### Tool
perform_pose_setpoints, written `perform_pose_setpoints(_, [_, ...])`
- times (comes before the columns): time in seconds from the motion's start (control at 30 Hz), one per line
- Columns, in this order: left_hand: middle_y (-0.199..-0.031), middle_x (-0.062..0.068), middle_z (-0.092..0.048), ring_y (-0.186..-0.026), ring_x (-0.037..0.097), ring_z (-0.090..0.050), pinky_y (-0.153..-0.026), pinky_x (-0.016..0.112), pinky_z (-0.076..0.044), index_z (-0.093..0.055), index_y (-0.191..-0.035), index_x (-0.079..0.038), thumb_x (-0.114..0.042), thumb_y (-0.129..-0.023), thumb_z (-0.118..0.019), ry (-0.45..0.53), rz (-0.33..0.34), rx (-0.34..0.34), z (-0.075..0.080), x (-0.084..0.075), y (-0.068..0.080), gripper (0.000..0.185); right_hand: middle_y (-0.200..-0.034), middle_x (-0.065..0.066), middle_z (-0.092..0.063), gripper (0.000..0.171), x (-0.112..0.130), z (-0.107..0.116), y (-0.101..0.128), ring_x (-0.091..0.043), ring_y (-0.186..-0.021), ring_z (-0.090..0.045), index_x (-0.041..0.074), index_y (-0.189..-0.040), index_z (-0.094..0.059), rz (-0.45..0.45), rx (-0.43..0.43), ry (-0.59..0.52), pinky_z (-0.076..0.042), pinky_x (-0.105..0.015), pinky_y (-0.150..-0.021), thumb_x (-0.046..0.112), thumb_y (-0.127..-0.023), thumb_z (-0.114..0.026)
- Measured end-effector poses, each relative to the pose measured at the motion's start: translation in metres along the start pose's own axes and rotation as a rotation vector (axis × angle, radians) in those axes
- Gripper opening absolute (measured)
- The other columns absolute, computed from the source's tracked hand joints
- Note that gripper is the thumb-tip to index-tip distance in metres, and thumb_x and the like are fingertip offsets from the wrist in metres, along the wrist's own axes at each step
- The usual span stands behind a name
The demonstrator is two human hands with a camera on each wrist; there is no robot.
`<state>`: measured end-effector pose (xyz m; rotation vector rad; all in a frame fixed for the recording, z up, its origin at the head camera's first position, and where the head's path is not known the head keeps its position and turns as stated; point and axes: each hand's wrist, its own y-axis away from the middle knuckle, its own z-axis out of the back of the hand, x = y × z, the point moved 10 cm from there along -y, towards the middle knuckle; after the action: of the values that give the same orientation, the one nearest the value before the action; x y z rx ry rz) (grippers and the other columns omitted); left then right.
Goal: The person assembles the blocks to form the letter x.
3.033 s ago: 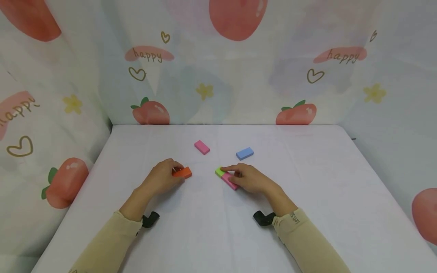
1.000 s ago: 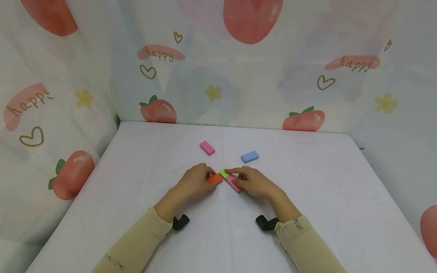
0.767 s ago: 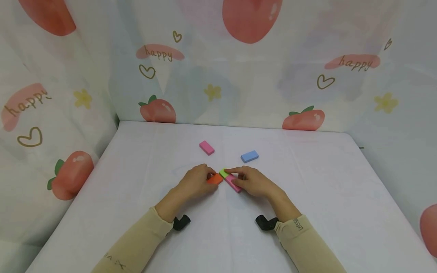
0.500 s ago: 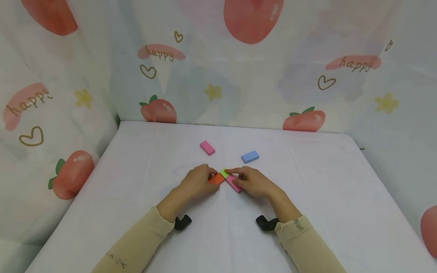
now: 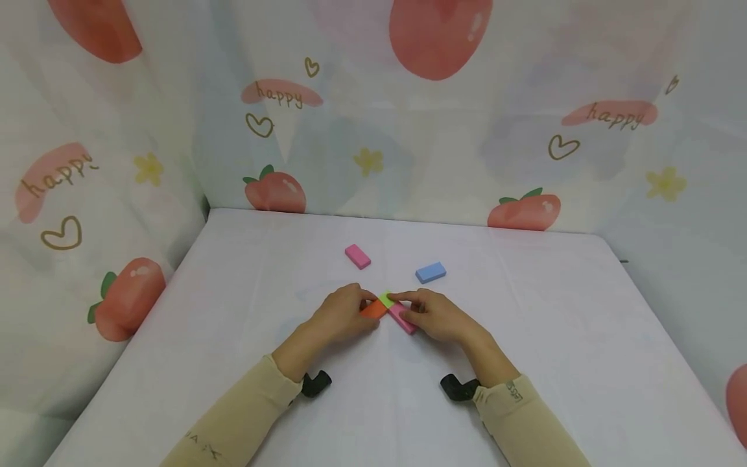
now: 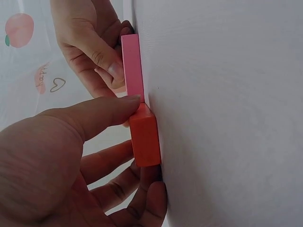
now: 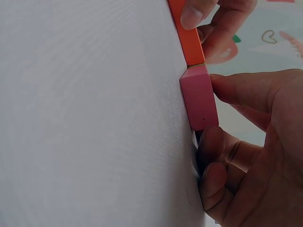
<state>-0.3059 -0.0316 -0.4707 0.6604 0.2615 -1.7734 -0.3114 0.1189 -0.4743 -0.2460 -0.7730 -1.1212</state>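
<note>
Cream sleeves point(image 5: 242, 408) nearest, with dark lettering, one on each arm. Black wrist pieces point(image 5: 459, 388) stick out inward at both cuffs, over the white table point(image 5: 373, 421).

Left hand point(image 5: 345, 314): clamped on the orange block point(image 5: 373, 310), thumb on the near side, fingers on the far side. Block lies slanted on the table, inner end pointing away from the person and to the right.

Right hand point(image 5: 440, 316): clamped on the near pink block point(image 5: 403, 320), thumb on it, other fingers curled about its outer end. Index reaches past it onto the green block point(image 5: 384, 299). Pink slants the opposite way to orange, so the two make a peak, with green at the top between the hands. Green touches the far end of pink; orange's inner end is up against green. Green is partly under the index, full length can't be told. Orange and near pink lie flat on the cloth.

Farther off, well apart from the hands: far pink block point(image 5: 358, 257) left of centre, blue block point(image 5: 431, 272) right of it, apart from each other, both flat.

Behind: pale backdrop point(image 5: 432, 149) with red fruit, yellow flowers, heart outlines and "happy" prints.
</note>
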Motion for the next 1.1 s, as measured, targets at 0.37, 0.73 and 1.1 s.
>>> perform_pose_setpoints(0.37, [-0.097,-0.002,-0.057,-0.085,0.013,-0.052,-0.076,0.030,-0.044,-0.067,-0.122,-0.017,-0.033,-0.081,-0.075,0.004,-0.014,-0.005,0.002,-0.001,-0.004,0.045,-0.082,-0.003,-0.055,0.039,0.002,0.001,-0.001,-0.017,-0.074,-0.051,0.039,-0.131,-0.059,0.030,-0.005,0.000,-0.041,-0.028,-0.060,0.024,-0.095,-0.062])
perform_pose_setpoints(0.73, [-0.092,-0.006,-0.055,-0.082,0.013,-0.053,-0.070,0.028,-0.043,-0.067,-0.118,-0.021,-0.038,-0.079,-0.076,0.063,0.005,-0.019,-0.005,0.009,-0.004,0.043,-0.085,-0.002,-0.055,0.039,-0.002,-0.001,0.000,-0.017,-0.078,-0.051,0.042,-0.129,-0.059,-0.004,0.008,0.002,-0.042,-0.029,-0.063,0.025,-0.094,-0.063])
perform_pose_setpoints(1.1, [-0.091,-0.009,-0.054,-0.079,0.012,-0.052,-0.066,0.028,-0.042,-0.066,-0.116,-0.025,-0.040,-0.079,-0.076,0.099,-0.019,-0.033,-0.006,0.013,-0.007,0.041,-0.086,-0.002,-0.055,0.040,0.000,0.000,0.001,-0.017,-0.078,-0.051,0.043,-0.129,-0.059,-0.008,0.002,-0.010,-0.042,-0.030,-0.064,0.024,-0.094,-0.063])
